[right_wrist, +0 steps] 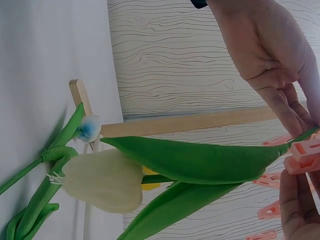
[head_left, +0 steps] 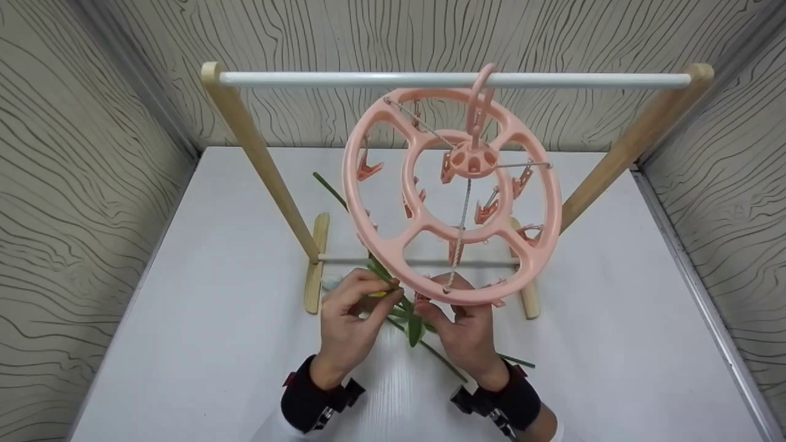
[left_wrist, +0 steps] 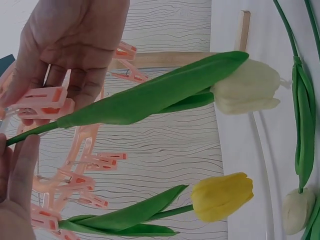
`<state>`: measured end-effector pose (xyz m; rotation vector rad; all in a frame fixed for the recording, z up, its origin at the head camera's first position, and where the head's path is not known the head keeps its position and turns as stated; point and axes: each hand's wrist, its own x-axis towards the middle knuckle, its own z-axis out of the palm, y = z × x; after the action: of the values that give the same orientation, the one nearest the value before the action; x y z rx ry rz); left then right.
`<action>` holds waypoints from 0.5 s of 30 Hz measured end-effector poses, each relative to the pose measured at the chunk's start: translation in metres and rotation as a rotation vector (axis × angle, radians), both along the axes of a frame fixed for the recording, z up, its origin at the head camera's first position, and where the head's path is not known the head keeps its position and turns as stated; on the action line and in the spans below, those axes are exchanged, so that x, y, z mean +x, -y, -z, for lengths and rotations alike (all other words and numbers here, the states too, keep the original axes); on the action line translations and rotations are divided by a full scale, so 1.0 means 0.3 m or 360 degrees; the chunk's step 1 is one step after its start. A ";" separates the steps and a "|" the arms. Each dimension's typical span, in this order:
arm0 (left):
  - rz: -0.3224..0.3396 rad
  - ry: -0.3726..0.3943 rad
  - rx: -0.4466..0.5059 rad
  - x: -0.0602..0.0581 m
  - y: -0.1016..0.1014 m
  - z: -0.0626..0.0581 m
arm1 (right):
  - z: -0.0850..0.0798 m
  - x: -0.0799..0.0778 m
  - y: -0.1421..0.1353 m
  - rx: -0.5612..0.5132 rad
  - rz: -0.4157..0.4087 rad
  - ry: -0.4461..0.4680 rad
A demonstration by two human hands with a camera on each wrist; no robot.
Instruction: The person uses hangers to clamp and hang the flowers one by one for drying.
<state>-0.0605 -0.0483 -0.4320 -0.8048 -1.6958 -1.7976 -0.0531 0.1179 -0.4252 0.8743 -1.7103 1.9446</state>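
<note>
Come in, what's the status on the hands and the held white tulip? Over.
Left hand pinching stem of white tulip, bloom down. Right hand holding pink clip at stem. Pink hoop partly covers right hand from above.

On my head feed I had a white table (head_left: 202,344), set against a back wall (head_left: 295,37) of pale panel with dark, wavy grain lines. I could see the same pattern on the left wall (head_left: 49,184) and the right wall (head_left: 737,202). A grey strip (head_left: 129,70) ran down the left corner. On the table I made out a rack: two wooden posts (head_left: 261,166), a white rod (head_left: 344,79) across their tops, a thin lower bar (head_left: 350,260) and flat wooden feet (head_left: 312,294).
</note>
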 end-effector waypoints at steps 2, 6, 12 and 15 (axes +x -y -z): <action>-0.0001 -0.0016 -0.0003 -0.007 -0.001 0.021 | 0.001 -0.002 0.001 0.0002 0.0002 0.0008; 0.0006 -0.0037 -0.0002 -0.011 -0.005 0.031 | 0.003 -0.004 0.006 0.0007 0.0020 0.0002; -0.0010 -0.0030 -0.0022 -0.004 -0.006 0.026 | 0.001 -0.007 0.015 0.0012 0.0037 -0.0031; -0.0019 -0.0026 -0.0027 -0.001 -0.009 0.025 | -0.002 -0.007 0.020 0.0019 0.0049 -0.0032</action>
<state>-0.0609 -0.0457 -0.4396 -0.8127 -1.7041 -1.7663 -0.0552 0.1120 -0.4246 0.8638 -1.7154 1.9014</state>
